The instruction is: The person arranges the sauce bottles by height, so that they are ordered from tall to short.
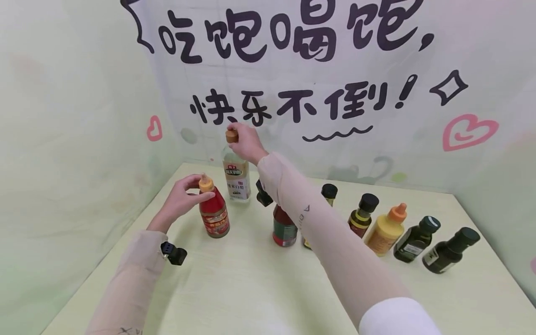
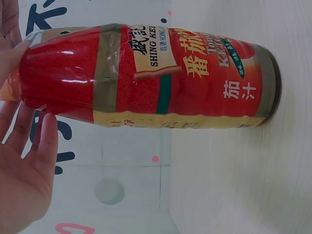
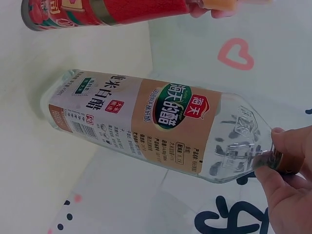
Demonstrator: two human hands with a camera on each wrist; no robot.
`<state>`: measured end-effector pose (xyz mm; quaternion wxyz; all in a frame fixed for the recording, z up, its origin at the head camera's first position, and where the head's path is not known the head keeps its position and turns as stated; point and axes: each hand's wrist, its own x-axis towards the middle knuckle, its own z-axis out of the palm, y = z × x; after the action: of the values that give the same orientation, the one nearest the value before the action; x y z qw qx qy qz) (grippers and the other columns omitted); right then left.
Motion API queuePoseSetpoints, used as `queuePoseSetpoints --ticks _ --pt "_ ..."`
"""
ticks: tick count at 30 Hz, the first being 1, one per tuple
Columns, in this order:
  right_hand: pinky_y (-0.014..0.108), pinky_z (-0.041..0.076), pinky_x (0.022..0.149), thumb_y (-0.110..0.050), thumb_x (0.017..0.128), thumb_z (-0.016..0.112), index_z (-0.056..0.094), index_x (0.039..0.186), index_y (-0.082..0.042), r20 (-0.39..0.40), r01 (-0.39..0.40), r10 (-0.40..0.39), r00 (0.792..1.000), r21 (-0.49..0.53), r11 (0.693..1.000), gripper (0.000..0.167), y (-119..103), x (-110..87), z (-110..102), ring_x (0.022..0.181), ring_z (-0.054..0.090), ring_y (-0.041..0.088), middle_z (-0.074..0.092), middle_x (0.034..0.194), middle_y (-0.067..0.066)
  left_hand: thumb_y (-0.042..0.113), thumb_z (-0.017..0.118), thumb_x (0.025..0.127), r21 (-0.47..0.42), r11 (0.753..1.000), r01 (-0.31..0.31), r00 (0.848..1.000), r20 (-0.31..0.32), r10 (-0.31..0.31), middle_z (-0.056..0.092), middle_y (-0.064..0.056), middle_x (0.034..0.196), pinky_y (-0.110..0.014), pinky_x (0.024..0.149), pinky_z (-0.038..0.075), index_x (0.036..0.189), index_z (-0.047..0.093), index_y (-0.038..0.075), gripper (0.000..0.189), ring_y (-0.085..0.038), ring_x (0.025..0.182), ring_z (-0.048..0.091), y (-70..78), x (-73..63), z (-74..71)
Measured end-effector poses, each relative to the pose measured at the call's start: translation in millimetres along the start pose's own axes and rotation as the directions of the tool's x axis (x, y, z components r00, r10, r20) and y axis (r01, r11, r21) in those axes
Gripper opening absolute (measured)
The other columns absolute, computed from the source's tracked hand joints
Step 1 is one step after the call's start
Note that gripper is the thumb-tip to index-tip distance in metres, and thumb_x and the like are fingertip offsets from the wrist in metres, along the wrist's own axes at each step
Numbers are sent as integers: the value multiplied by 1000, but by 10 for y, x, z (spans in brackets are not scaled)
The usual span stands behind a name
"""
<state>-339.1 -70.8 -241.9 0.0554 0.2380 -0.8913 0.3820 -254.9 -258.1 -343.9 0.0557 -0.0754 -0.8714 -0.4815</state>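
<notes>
My left hand (image 1: 180, 201) is at the top of a red ketchup bottle (image 1: 215, 217) with a yellow-orange cap, thumb on one side of the neck and fingers on the other. That bottle stands upright on the table, its label facing the camera in the left wrist view. Farther back, a clear glass bottle of white vinegar (image 1: 237, 181) stands close behind and right of the ketchup. The fingers and thumb of my right hand (image 1: 248, 143) pinch its brown cap (image 3: 287, 164) and neck. Some of those fingers are hidden behind the cap in the head view.
A dark red bottle (image 1: 284, 229) stands partly behind my right sleeve. To its right come several more: a black-capped one (image 1: 329, 191), a dark sauce bottle (image 1: 362, 216), a yellow squeeze bottle (image 1: 384, 234) and two dark bottles (image 1: 414, 242). A lettered cloth (image 1: 272, 79) hangs behind the table.
</notes>
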Motion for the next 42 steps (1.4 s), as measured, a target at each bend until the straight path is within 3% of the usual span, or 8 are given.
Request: queuePoseSetpoints --ticks 12,25,34,42 --pt "24 42 83 -2 80 62 52 118 -8 19 33 -32 999 -30 999 40 76 26 129 96 51 17 55 112 7 32 68 77 12 1000 -13 1000 -2 14 54 -15 113 -43 75 48 124 47 6 58 -30 101 48 4 -16 12" --pt "25 43 84 -1 81 61 51 119 -7 21 2 -2 1000 4 1000 40 169 46 230 98 51 18 54 114 8 31 68 78 10 1000 -28 1000 -1 28 53 -15 113 -42 77 46 124 47 5 57 -29 101 48 -1 -22 16" --pt "25 43 84 -1 81 61 48 120 -9 13 -68 67 998 83 994 42 169 52 223 101 50 18 51 118 8 29 68 78 -9 999 -40 999 -2 40 53 -15 113 -42 80 45 122 48 3 55 -27 103 47 22 3 30" --pt "25 43 84 1 80 61 46 121 -7 33 -117 113 993 240 964 44 183 52 238 102 51 19 52 117 10 30 68 78 -2 999 -33 999 -6 33 53 -14 113 -41 80 45 122 48 4 55 -25 103 47 -16 4 18"
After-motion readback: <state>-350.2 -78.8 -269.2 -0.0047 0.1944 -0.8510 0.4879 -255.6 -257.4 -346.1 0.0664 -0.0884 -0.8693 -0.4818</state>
